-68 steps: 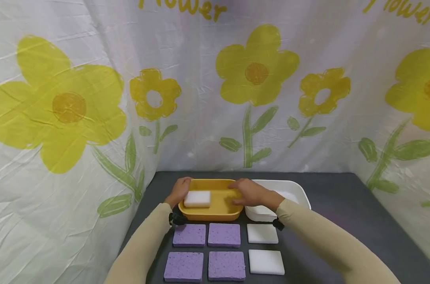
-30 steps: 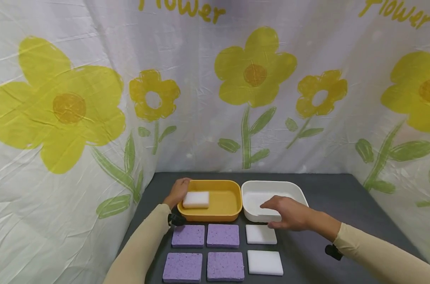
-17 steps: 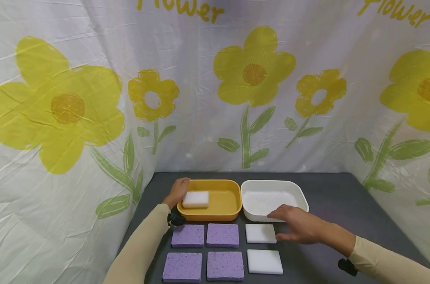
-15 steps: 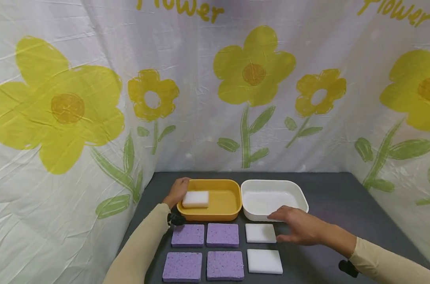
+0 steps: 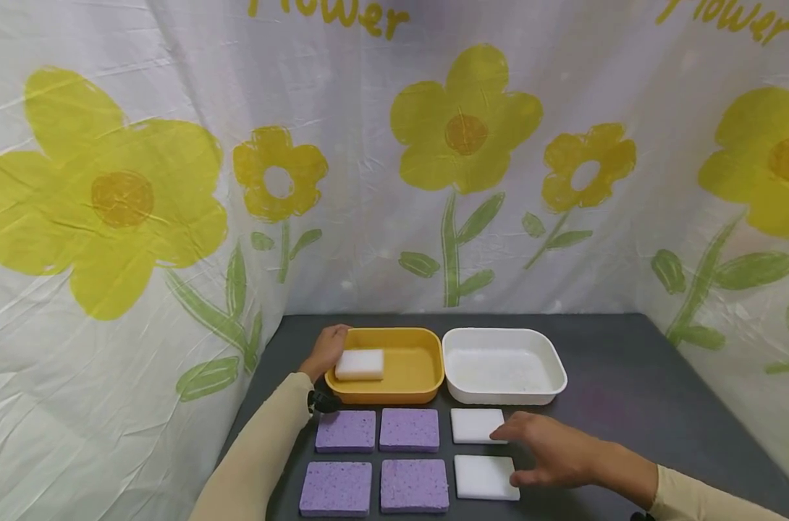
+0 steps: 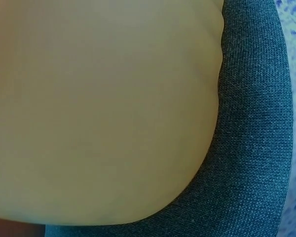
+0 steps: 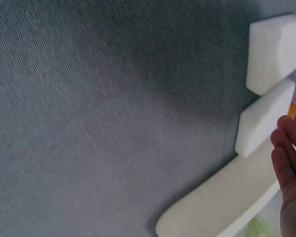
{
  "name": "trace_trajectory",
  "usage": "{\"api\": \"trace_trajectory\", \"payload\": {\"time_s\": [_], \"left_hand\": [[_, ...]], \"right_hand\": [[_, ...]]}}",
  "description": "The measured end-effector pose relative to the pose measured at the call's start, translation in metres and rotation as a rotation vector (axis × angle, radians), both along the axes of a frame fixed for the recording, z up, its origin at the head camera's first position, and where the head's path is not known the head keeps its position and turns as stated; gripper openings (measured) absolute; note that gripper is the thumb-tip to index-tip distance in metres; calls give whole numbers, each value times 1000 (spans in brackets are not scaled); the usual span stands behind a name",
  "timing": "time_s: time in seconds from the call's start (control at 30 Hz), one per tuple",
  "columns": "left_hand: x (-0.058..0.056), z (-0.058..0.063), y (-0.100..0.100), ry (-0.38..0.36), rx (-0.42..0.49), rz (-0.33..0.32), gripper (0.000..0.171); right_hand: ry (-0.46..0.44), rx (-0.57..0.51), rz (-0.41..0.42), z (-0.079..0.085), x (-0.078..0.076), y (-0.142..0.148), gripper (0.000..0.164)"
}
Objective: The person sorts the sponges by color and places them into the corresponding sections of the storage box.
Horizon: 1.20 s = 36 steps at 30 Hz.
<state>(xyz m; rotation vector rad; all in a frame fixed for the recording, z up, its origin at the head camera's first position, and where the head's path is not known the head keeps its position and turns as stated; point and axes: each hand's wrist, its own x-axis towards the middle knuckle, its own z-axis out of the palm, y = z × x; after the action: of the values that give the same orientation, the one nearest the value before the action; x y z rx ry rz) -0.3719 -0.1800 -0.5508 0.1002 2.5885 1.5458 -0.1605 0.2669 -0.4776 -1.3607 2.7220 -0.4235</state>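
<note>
Drawing back from the white tray, the right hand, its grip wide and holding nothing, now hangs by two white pads on the worktop, bringing both within reach, while the left hand, grip unclear, touches the yellow tray.

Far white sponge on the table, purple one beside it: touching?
Apart. The head view shows a strip of dark table between the far white sponge and the purple sponge.
</note>
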Motion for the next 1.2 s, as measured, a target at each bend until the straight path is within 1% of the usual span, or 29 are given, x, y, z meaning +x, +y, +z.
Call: {"api": "trace_trajectory", "payload": {"time_s": [0.07,0.17,0.43,0.6,0.83,1.2], "left_hand": [[0,1,0,5,-5,1,51],[0,3,0,8,-15,-1,51],[1,4,2,2,-15,1,51],[0,2,2,-5,-7,4,51],[1,2,1,0,1,2,51],[2,2,1,-12,3,10,51]], "right_hand": [[28,-10,16,-4,2,1,55],[38,-16,28,-10,6,0,55],[-25,-11,25,-20,12,-5,54],[-68,14,-4,-26,15,-7,53],[-8,-16,22,-31,16,-10,55],[-6,-21,22,-33,17,-11,51]]}}
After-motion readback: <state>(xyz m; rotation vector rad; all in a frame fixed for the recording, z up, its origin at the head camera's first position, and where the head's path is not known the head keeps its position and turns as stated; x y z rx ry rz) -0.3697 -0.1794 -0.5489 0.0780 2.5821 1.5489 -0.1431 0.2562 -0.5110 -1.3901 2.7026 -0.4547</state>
